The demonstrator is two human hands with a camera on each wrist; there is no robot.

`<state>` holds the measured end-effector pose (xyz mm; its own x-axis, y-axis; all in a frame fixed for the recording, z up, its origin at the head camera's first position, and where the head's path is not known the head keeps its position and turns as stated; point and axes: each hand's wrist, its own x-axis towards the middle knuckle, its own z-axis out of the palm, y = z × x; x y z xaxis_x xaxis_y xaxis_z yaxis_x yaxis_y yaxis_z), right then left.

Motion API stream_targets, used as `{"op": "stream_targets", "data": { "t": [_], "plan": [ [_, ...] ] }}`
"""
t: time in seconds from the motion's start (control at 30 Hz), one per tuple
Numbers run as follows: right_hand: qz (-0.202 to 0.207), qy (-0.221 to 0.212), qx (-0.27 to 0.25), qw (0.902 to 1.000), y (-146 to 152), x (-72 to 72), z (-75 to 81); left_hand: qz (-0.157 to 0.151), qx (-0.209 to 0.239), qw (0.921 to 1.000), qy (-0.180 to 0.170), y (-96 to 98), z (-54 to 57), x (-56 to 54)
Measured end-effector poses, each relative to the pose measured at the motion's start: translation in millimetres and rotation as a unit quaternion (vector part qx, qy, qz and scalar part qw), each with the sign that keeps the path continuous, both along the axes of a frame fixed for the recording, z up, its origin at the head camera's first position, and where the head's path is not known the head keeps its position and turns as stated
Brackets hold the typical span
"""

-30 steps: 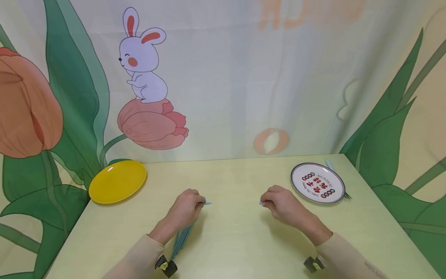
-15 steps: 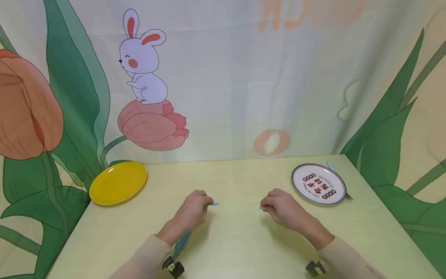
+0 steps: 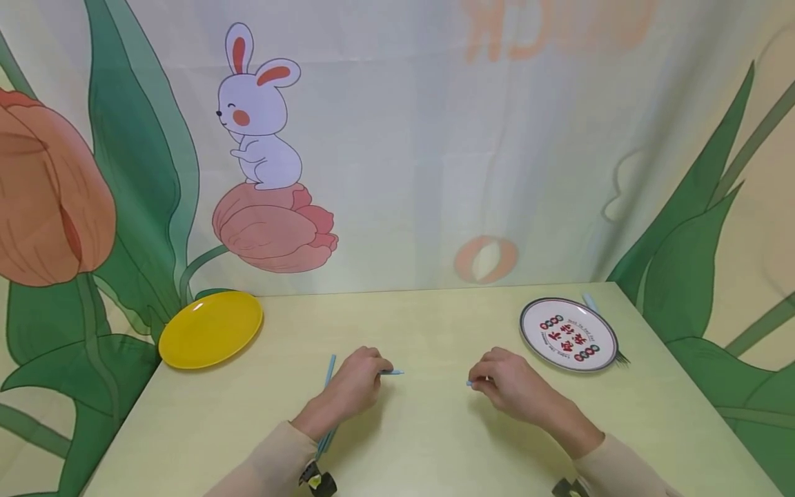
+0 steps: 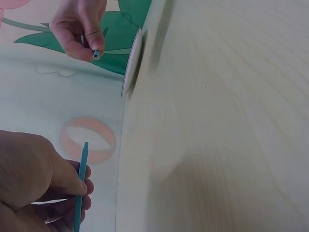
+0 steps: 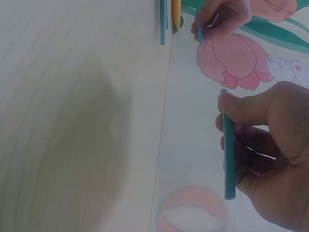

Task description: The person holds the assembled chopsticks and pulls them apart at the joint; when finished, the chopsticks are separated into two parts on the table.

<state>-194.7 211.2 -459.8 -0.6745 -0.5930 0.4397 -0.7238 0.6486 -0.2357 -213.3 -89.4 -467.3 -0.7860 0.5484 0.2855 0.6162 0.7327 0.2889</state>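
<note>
Above the table's middle, my left hand (image 3: pixel 354 388) pinches a thin teal plastic rod (image 4: pixel 82 179) between thumb and fingers. Its narrower tip (image 3: pixel 396 373) points toward the right hand. My right hand (image 3: pixel 514 391) pinches a second teal rod (image 5: pixel 229 159); only its short end shows beyond the fingertips in the head view, while the right wrist view shows its length. A gap separates the two rods. More teal rods (image 3: pixel 330 369) lie on the table beneath the left forearm, partly hidden by it.
A yellow plate (image 3: pixel 211 331) stands at the back left. At the back right is a white plate with red print (image 3: pixel 599 345); a light blue handle (image 3: pixel 589 301) and dark thin tips (image 3: pixel 623 358) stick out from under it. A printed curtain (image 3: pixel 397 172) hangs behind the table.
My left hand has moved right with its rod, narrowing the gap to the right hand. The right hand stays nearly in place. More of the rods on the table shows beyond the left wrist.
</note>
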Motion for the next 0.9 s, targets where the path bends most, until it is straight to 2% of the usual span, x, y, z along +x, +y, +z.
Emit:
{"op": "stream_targets", "data": {
  "t": [0.5,0.9],
  "plan": [
    [0.007,-0.034,0.004,0.9994,0.3,8.8,1.4,-0.011,0.006,0.9999,-0.004,9.7,-4.9,-6.5],
    [0.034,-0.054,-0.002,0.998,-2.4,16.7,-3.5,-0.028,0.003,0.9996,-0.005,19.4,-12.2,-9.7]
  ]
}}
